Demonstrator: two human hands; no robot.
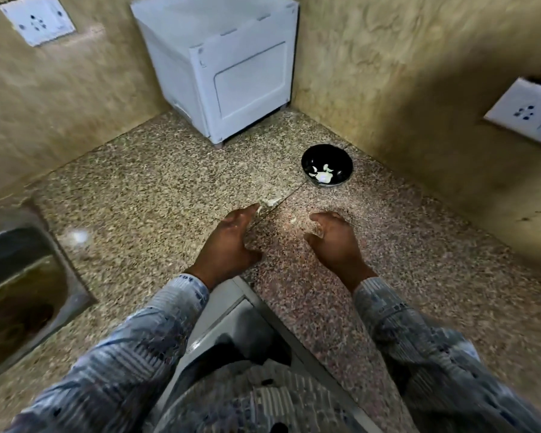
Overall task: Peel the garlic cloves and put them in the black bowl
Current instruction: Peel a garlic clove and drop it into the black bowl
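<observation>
- Patterned sleeves [169, 307] reach in over the near edge of the speckled stone counter [156, 189].
- Left hand [231, 242]: palm down, fingers straight and stretched forward, thumb splayed, holding nothing. It sits mid-counter, a little in from the near edge.
- Right hand [336, 245]: level with the left and apart from it, fingers curved inward. Something pale and blurred sits by the thumb; cannot tell whether the hand grips it.
- Garlic bits [270, 202]: small pale pieces on the counter just beyond the left fingertips, at a thin seam in the stone.
- Black bowl [341, 157]: upright, farther back towards the counter's right edge, near the wall. Peeled cloves [322, 175] lie inside.
- Steel sink [22, 276]: sunk into the counter's left side.
- White box [225, 67]: fills the far corner, on short feet.
- Wall sockets: one far left [36, 21], one at right [525, 110].
</observation>
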